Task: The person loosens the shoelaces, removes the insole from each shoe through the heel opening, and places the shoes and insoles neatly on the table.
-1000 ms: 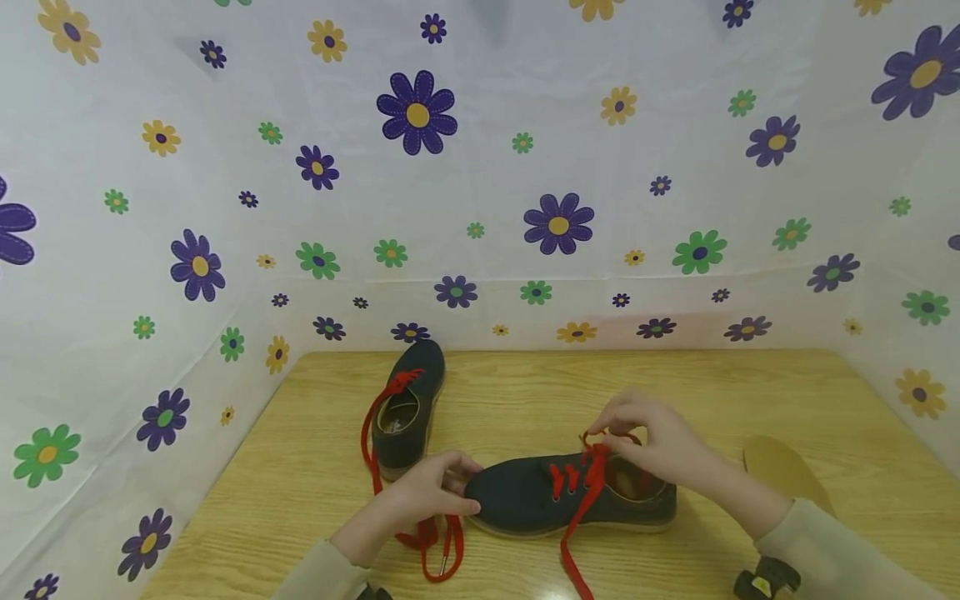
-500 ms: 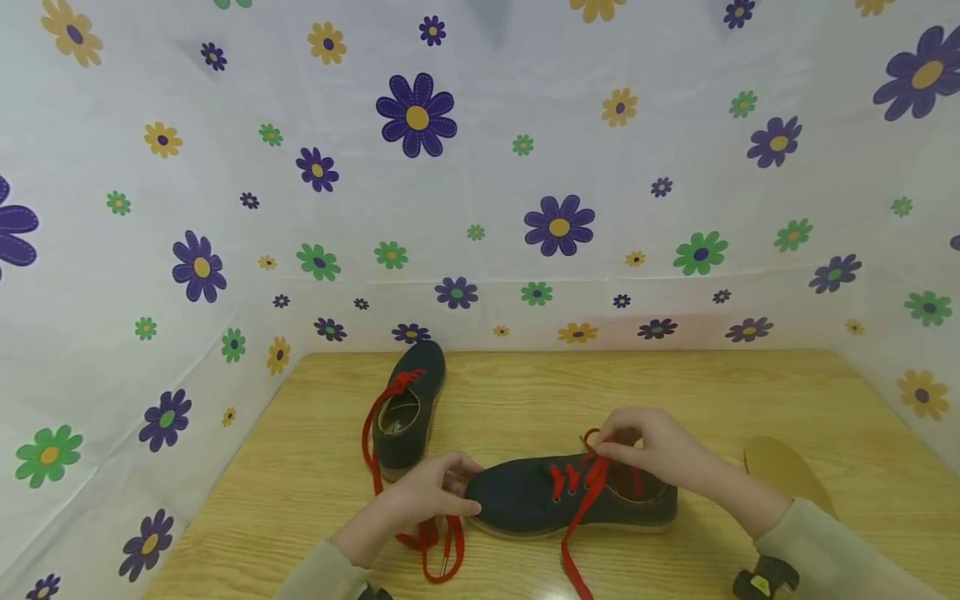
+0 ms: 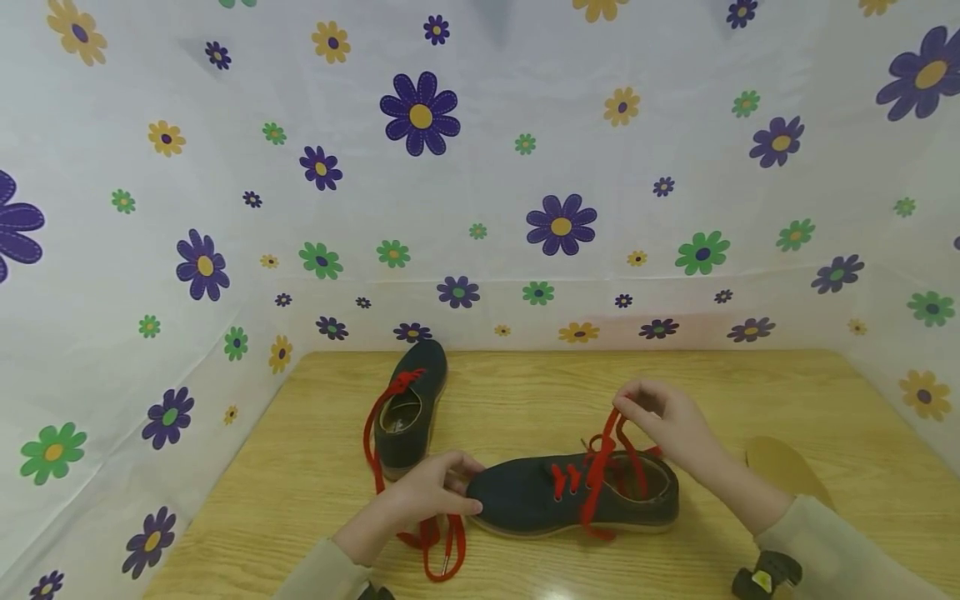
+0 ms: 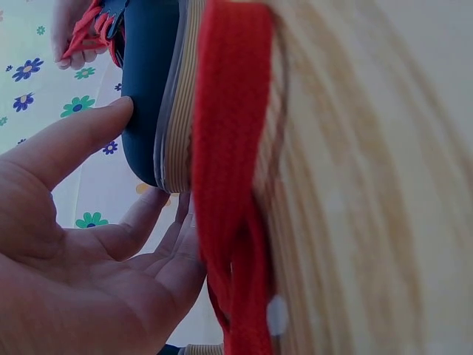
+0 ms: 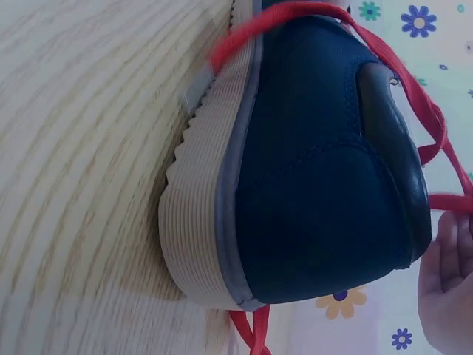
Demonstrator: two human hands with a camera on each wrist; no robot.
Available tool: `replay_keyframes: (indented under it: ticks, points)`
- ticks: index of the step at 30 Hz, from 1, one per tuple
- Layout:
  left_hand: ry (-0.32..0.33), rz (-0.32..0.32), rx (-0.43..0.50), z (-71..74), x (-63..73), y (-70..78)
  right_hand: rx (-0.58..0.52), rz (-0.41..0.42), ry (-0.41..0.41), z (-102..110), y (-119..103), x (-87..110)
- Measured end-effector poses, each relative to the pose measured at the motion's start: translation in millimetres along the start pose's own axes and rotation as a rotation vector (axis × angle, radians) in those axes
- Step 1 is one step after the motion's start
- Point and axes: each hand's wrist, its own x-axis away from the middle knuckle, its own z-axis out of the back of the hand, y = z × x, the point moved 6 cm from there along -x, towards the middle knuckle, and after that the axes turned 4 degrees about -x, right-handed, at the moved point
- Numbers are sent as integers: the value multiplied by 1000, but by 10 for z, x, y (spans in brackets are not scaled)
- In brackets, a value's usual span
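A dark navy shoe (image 3: 517, 496) with red laces lies on the wooden table, toe to the left. My left hand (image 3: 427, 492) holds its toe; in the left wrist view the thumb (image 4: 111, 115) presses the upper while the fingers are at the toe's end. Above the shoe's opening, my right hand (image 3: 671, 421) pinches a red shoelace (image 3: 609, 429) and holds it up in a loop. The lace's free end (image 5: 247, 37) hangs over the near side in the right wrist view, its tip by the sole. Further fingers of the right hand are partly hidden.
A second navy shoe (image 3: 408, 437) stands behind the left hand, its red lace (image 3: 444, 554) trailing forward onto the table. A tan insole-shaped piece (image 3: 787, 471) lies right of the right forearm. A flowered white sheet (image 3: 487, 167) encloses the table (image 3: 570, 392).
My right hand has risen and moved slightly right, drawing the red lace up from the shoe. The lace's hanging front end has shortened. The left hand stays on the toe.
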Motion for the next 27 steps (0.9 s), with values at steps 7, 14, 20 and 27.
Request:
replay_keyframes:
  ticks: [7,14,20,27]
  points:
    - [5,1,-16,-5,-2,-10,-89,39,-82,-32,-8,21]
    - [6,-4,-3,-7,-5,-11,-140,9,-241,-122,42,49]
    - [4,-1,-2,-13,-3,-5,-34,57,-340,-201,73,60]
    - [4,6,0,-15,0,3,4,41,-372,-222,94,61]
